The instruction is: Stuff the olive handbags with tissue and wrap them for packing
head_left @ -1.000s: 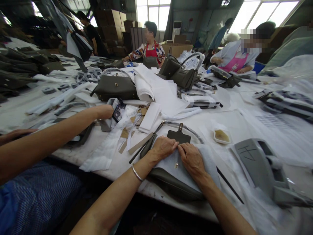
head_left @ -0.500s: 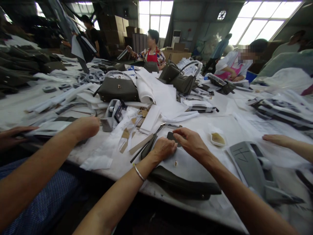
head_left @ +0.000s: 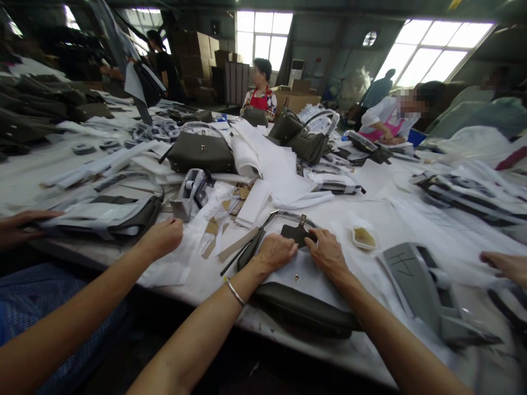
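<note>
A dark olive handbag (head_left: 304, 314) lies on the table in front of me, a sheet of white paper (head_left: 302, 269) covering part of it. A small metal clasp (head_left: 296, 278) pokes out through the paper. From the bag's top comes a dark flap tab (head_left: 295, 232) with a metal fitting at its far end. My left hand (head_left: 275, 253), bracelet on the wrist, is closed at the tab's left near edge, fingers curled. My right hand (head_left: 327, 253) pinches the tab's right side with thumb and bent fingers. Behind my hands the bag's strap (head_left: 272, 218) is partly hidden.
A co-worker's fist (head_left: 164, 238) is at left beside a paper-wrapped bag (head_left: 102, 216); another person's hand (head_left: 504, 266) reaches in at right. Grey tape dispensers stand left (head_left: 190, 192) and right (head_left: 428, 291). A small white dish (head_left: 364, 238) sits beyond my right hand.
My right hand has closed onto the tab's right side, and the tab's metal fitting now shows. The co-worker's fist at left moved right; the hand at far right drew back.
</note>
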A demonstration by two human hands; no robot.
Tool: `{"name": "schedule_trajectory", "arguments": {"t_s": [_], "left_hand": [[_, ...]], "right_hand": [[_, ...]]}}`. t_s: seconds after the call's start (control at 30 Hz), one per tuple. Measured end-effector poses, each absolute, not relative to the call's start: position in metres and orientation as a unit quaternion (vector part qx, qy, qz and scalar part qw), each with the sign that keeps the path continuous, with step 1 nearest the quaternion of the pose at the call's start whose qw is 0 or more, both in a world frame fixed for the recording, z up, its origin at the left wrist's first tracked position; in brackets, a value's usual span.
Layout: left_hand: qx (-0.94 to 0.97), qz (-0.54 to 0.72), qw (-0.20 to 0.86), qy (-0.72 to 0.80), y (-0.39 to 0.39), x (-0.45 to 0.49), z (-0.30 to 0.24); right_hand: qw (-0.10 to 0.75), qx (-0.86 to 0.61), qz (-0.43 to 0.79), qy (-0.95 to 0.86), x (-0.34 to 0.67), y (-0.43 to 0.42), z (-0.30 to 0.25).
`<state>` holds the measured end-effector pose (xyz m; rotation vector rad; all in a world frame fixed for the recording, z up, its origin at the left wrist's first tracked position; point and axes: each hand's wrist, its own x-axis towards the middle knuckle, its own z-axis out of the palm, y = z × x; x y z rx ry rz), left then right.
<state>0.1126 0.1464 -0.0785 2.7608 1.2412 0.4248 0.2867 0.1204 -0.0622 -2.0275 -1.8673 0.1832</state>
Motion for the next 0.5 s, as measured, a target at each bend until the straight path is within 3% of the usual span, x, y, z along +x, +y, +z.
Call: {"name": "schedule_trajectory", "arguments": {"t_s": [0.2,0.4,0.5], "left_hand": [[0.899,0.152,0.039,0.409,0.146,0.113,-0.079],[0.895,0.162,0.037,0.413,0.146,0.112,-0.079],[0.894,0.165,0.039,0.415,0.146,0.112,-0.078]], "right_hand": [[0.184,-0.712,0.049,-0.675,0.291,0.120,-0.076],[0.360,-0.691,0.085,-0.621,0.294,0.121,-0.077],[0.400,-0.654,0.090,-0.636,0.293,0.116,-0.070]]}}
